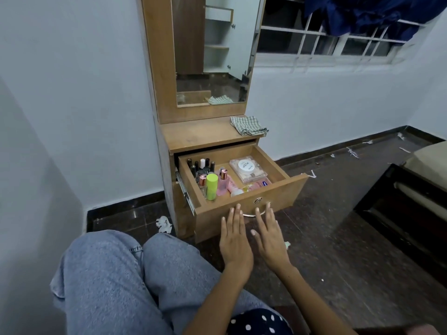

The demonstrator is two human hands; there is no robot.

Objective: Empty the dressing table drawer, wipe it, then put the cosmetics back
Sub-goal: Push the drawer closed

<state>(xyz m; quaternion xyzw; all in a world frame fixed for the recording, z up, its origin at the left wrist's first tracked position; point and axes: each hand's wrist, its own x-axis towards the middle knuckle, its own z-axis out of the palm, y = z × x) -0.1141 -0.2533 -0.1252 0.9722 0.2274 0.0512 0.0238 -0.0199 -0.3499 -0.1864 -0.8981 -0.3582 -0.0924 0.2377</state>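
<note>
The wooden dressing table's drawer [285,189] is pulled out and holds cosmetics. Inside are several dark nail polish bottles [200,166], a lime-green bottle [211,186], a pink bottle with a copper cap [223,181], pink tubes [251,186] and a clear box of white pads [248,170]. A checked cloth [248,125] lies on the table top at the right. My left hand [234,238] and my right hand [269,235] hover flat, fingers spread, in front of the drawer's face near its metal handle [250,215]. Both hold nothing.
A tall mirror [212,49] stands above the table top. My legs in blue jeans [135,274] are bent at the lower left. Dark furniture [411,209] stands at the right. Scraps of white paper [164,224] lie on the dark floor.
</note>
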